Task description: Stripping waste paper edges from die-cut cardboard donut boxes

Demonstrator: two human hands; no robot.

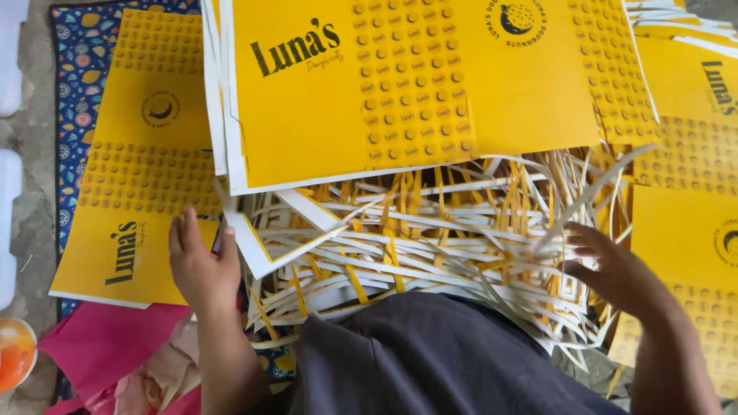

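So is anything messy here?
Yes. A tangled heap of paper strips sprawls under the stack of yellow sheets, spilling toward both hands. The left hand rests at its edge; the right hand is in the strips.

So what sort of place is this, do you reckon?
Probably a small packaging workshop run on the floor. Flat yellow printed cardboard box blanks lie stacked, a heap of white and yellow card offcut strips sits between the left hand and right hand, over a patterned floor mat.
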